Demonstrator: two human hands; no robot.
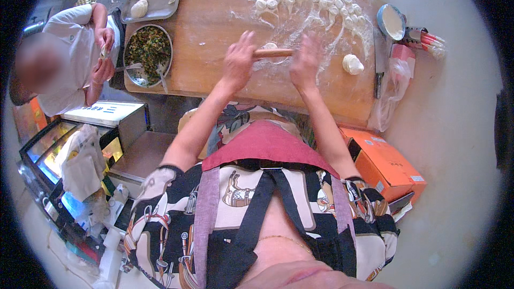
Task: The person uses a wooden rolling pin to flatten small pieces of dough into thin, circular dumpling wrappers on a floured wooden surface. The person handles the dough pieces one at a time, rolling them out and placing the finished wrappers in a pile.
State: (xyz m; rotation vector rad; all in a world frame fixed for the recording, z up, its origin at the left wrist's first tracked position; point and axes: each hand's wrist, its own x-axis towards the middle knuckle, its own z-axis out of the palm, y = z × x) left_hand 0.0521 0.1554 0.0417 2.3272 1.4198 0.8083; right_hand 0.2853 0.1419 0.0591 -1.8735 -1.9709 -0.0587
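Note:
A short wooden rolling pin lies crosswise between my hands over the floured wooden table. My left hand is at its left end and my right hand at its right end; both are blurred, with fingers stretched out, so their grip is unclear. Just beyond the pin, a small dough piece shows on the board. Farther back lie many small round dough pieces in scattered flour. A stack of rolled dough wrappers sits to the right of my right hand.
A co-worker at the left holds a dumpling. Nearby are a bowl of chopped filling and a metal tray of dumplings. On the right are a flour bowl, a cleaver and an orange box.

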